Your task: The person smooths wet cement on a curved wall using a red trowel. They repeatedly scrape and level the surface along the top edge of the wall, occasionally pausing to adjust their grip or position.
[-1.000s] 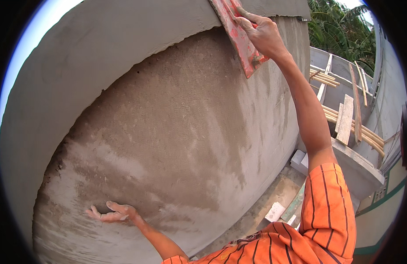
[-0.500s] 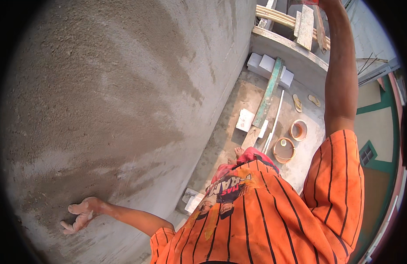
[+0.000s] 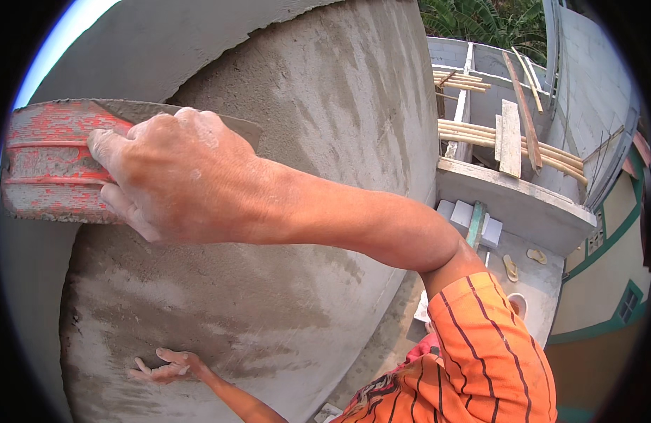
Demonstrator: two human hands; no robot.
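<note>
right hand (image 3: 174, 176) clamped on a red plastering float (image 3: 54, 162), pressed against wet render on the curved concrete wall (image 3: 325, 106). left hand (image 3: 160, 366) spread flat, fingers apart, low on the same wall (bracing). best kept flat, with even pressure and overlapping sweeps. no packages, labels or signs visible; only pale blocks (image 3: 473, 218) and planks (image 3: 510, 137) below.

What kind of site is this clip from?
Most likely an outdoor building site: the right hand holds a red plastering float against a wet rendered wall, with stacked timber and pale blocks below.
</note>
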